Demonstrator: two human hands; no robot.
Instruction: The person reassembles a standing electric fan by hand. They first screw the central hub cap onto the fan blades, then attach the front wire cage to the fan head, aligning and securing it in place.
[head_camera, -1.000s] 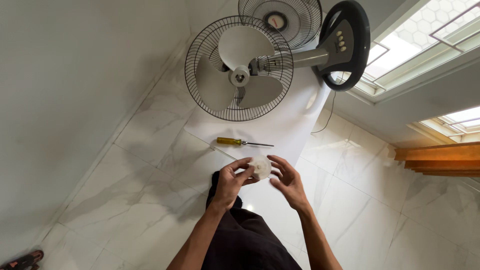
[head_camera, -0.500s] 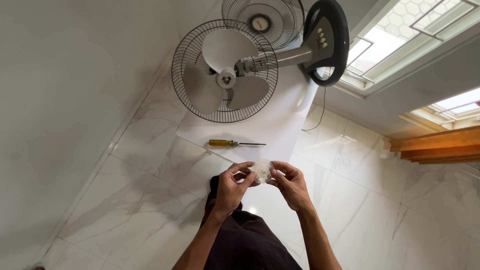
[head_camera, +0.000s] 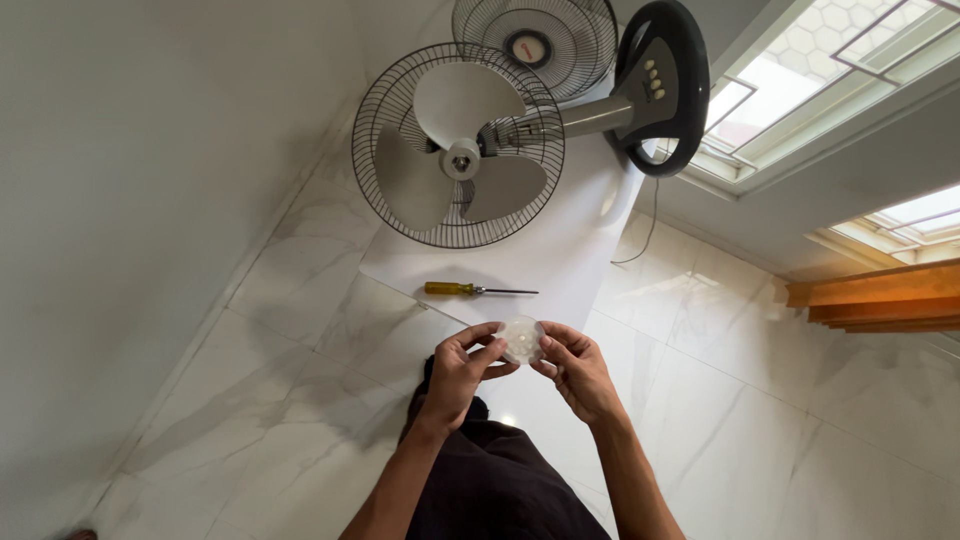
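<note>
both hands, left hand (head_camera: 462, 372) and right hand (head_camera: 576, 372), pinch a small white round cap (head_camera: 521, 339) with their fingers above the white sheet (head_camera: 560, 250), near the yellow screwdriver (head_camera: 478, 290).

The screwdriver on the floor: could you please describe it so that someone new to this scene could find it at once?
Start at the standing fan lying on the white sheet spread over the marble floor. The screwdriver lies on that sheet's near edge, between the fan and the hands. Its yellow handle and thin metal shaft set it apart from the round white part held in the fingers.
</note>
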